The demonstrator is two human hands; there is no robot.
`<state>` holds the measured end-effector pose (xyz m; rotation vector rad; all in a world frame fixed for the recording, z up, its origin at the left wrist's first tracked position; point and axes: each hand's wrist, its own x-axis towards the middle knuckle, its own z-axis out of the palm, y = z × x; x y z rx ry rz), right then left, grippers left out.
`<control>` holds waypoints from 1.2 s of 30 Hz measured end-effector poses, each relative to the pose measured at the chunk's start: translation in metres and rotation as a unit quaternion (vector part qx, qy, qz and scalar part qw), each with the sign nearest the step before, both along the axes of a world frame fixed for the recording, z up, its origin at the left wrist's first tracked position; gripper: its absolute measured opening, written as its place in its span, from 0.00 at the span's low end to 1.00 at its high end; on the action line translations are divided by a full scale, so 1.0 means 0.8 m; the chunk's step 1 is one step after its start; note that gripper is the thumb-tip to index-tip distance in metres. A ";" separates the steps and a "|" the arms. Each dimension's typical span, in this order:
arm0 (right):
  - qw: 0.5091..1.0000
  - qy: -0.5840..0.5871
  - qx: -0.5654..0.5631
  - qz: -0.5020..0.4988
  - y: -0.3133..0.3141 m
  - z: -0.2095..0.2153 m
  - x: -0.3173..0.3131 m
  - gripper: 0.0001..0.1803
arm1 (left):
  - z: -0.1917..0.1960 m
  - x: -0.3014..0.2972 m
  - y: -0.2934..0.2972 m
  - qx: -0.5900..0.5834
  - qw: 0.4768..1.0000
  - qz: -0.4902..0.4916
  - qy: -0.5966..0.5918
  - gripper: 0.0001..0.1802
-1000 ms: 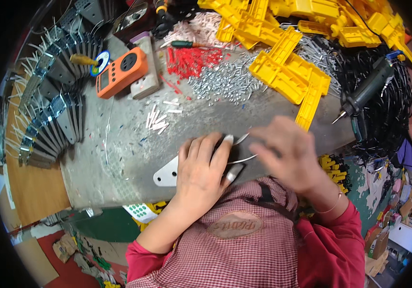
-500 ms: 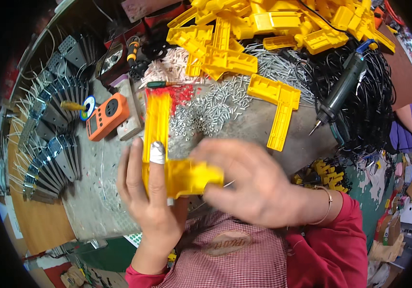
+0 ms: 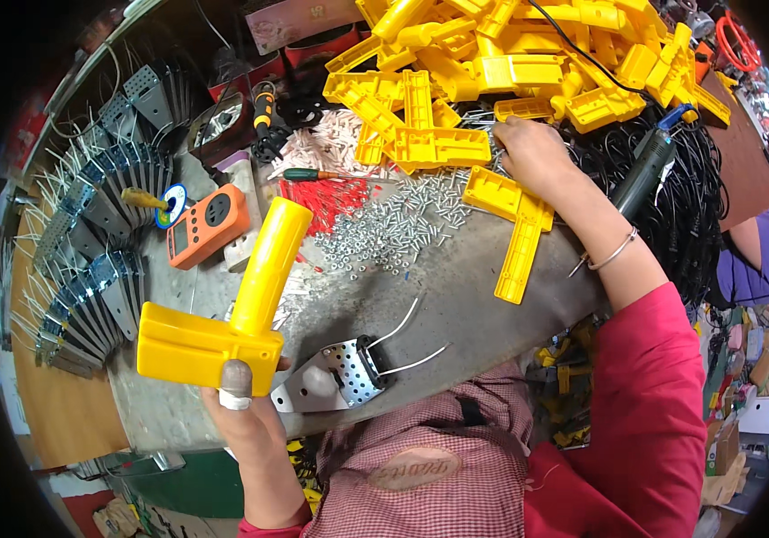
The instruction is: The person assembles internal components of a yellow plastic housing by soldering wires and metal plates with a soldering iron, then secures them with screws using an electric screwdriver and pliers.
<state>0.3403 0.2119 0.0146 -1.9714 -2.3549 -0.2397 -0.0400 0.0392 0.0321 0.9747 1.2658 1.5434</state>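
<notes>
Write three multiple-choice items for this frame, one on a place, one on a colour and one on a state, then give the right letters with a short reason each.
1. Where is the right hand?
A. At the near edge of the heap of yellow shells, among the loose screws
B. On the orange meter
C. On the perforated metal bracket

2. What colour is the meter that lies at the left of the table?
A. Blue
B. Orange
C. Green

3. How is the yellow L-shaped housing at this moment?
A. Lying flat on the table
B. Buried in the heap
C. Held up in the left hand, clear of the table

Answers: 1 A, the hand rests at the heap's edge by the screws. 2 B, its case is plainly orange. 3 C, the left hand's fingers clasp its lower part, and the metal bracket lies on the table beside it.
</notes>
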 end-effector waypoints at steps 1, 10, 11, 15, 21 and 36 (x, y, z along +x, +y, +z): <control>1.000 -0.003 0.015 -0.004 -0.002 0.002 0.001 0.13 | 0.001 0.000 0.000 0.000 1.000 0.002 0.000 0.39; 0.920 0.361 0.131 -0.077 -0.024 0.037 0.029 0.10 | -0.003 -0.006 -0.002 -0.037 0.999 0.005 0.006 0.41; 0.831 0.549 0.040 -0.076 -0.032 0.051 0.008 0.11 | -0.006 -0.007 -0.003 -0.029 0.999 0.012 0.005 0.41; 0.748 0.651 -0.096 -0.081 -0.122 0.044 -0.060 0.09 | -0.006 -0.001 -0.002 -0.011 1.000 0.010 0.002 0.41; 0.692 0.692 -0.190 -0.083 -0.175 -0.004 -0.114 0.08 | 0.000 -0.002 -0.004 -0.022 0.999 -0.040 0.001 0.39; 0.968 0.145 -0.068 0.190 -0.137 -0.006 -0.149 0.10 | -0.003 0.003 -0.010 0.013 0.998 0.025 -0.059 0.26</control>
